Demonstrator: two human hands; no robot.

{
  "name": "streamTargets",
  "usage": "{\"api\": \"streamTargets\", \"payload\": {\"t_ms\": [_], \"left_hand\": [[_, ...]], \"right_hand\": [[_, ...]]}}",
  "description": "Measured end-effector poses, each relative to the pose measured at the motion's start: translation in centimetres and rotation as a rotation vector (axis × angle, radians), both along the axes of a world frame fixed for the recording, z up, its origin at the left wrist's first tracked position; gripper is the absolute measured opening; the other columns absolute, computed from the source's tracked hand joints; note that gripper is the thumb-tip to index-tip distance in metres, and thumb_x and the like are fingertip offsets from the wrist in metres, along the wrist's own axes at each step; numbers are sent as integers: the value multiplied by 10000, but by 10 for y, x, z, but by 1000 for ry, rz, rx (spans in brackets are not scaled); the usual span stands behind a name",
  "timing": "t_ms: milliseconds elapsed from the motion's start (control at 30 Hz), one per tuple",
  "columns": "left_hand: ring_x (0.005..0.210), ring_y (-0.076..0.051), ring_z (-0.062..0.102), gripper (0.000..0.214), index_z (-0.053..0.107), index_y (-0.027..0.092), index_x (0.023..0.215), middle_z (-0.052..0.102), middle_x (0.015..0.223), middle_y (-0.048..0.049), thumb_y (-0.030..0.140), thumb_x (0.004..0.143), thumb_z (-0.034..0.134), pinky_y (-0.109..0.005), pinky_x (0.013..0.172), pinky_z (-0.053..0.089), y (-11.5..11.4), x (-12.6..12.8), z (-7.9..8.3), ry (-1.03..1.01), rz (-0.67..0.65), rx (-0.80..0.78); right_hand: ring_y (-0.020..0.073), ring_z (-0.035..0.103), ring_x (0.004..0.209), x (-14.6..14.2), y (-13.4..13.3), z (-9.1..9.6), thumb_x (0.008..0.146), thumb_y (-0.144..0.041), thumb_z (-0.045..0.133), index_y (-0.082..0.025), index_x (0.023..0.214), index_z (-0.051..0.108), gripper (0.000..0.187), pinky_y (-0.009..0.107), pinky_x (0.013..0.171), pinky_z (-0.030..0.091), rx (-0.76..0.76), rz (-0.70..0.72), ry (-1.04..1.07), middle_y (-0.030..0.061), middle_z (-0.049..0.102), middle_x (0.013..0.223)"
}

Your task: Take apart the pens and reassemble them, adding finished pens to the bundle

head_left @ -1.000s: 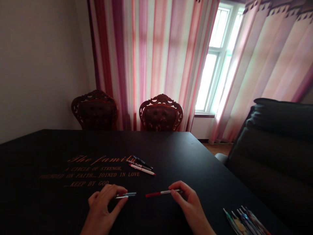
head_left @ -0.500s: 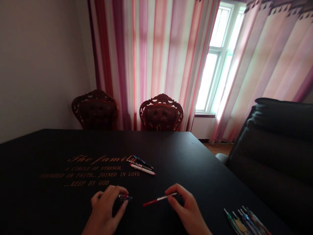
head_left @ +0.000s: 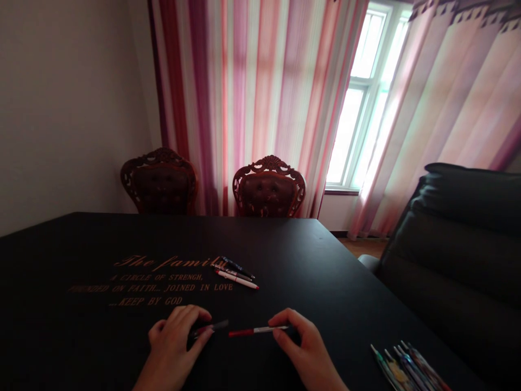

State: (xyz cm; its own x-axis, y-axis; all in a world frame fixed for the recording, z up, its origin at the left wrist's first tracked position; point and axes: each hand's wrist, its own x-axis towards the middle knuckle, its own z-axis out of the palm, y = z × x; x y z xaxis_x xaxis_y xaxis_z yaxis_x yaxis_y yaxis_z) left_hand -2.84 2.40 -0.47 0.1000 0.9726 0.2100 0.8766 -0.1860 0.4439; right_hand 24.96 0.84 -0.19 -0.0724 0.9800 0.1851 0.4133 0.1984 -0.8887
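Your L hand (head_left: 171,339) is curled, grasping a dark pen (head_left: 209,328) w/ a reddish section near your fingers; the pen's far end points right. Your R hand (head_left: 305,347) pinches a red-and-silver pen (head_left: 256,330) between thumb & fingers, its red end pointing left. Both pens lie roughly level, low over the black surface (head_left: 325,282), & their ends are just beside each other, not clearly touching. Can't tell if either hand rests on the surface.

Ahead of your hands, 3 pens lie together: a white pen w/ red tip (head_left: 236,279), a grey pen (head_left: 232,273) & a dark blue pen (head_left: 238,266). They sit by the gold lettering (head_left: 163,264) that reads "The family". Right of your R hand, near the surface's front edge, is a bunch of multicolored pens (head_left: 407,366).

Beyond the surface stand 2 carved wooden chairs (head_left: 160,182) against pink striped curtains (head_left: 260,81). A dark padded armchair (head_left: 456,260) sits at right.
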Motion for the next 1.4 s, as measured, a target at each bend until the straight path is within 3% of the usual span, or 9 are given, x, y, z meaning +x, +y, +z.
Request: {"api": "streamTargets", "payload": {"t_ms": [167,267,433,700,1167,1400], "left_hand": [[1154,-268,574,193,620,395,1067,673,1173,15,496,906,589,-498,960,308,-11,7,6,14,-215,64],[1174,-269,560,127,641,391,997,681,1165,27,463,932,560,-488,959,310,-15,11,11,44,-303,49],[1159,-270,565,113,647,356,907,676,1141,28,322,938,544,-505,962,294,-13,7,11,56,-246,46],[1189,-276,542,118,661,350,869,651,1173,15,251,878,596,-525,976,291,-8,5,5,44,-203,32],[1218,-293,526,138,655,329,835,646,1187,4,203,809,605,-543,977,302,-11,6,5,68,-210,49],[1198,-306,545,157,663,322,831,658,1182,-6,177,789,619,-545,969,344,-11,6,7,75,-222,78]], "right_hand": [[249,631,935,-3,-2,2,845,-363,602,-223,910,724,197,348,869,434,-28,26,-16,40,713,918],[251,631,948,-6,-4,3,830,-360,618,-227,908,737,194,350,881,434,-31,63,-29,44,716,931],[226,627,880,-2,-2,5,844,-364,605,-214,881,719,192,312,813,445,2,50,31,31,699,871],[209,584,844,20,11,3,871,-417,575,-213,883,663,223,292,775,410,51,-144,168,4,649,843],[245,638,952,5,7,1,864,-344,579,-222,951,706,197,343,875,453,81,-84,-13,40,705,956],[246,649,902,5,7,1,857,-363,589,-225,892,721,194,343,838,471,93,-82,-42,41,713,905]]}}
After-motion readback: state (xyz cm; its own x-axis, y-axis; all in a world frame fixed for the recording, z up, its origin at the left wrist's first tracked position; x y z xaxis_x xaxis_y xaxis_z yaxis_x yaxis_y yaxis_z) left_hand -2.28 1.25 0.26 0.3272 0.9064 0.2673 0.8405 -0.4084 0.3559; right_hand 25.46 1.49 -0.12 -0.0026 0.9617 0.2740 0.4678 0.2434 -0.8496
